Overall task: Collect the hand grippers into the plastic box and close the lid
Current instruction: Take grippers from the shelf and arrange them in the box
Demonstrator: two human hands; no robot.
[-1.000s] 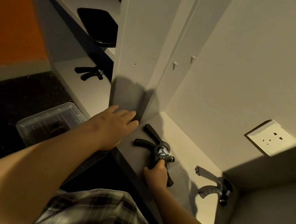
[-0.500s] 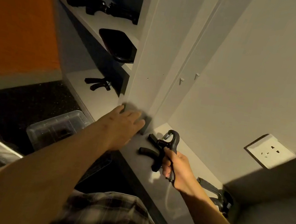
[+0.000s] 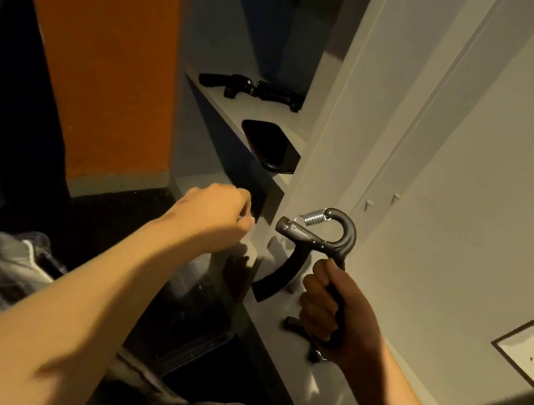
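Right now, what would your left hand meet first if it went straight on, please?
Probably the shelf's upright panel, just before the gripper; depth is unclear.

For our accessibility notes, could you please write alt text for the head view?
A right hand grips one handle of a black spring gripper, held above a white shelf where another gripper lies. The left hand, fingers curled, hovers by the shelf's upright; a clear box sits on the dark floor below.
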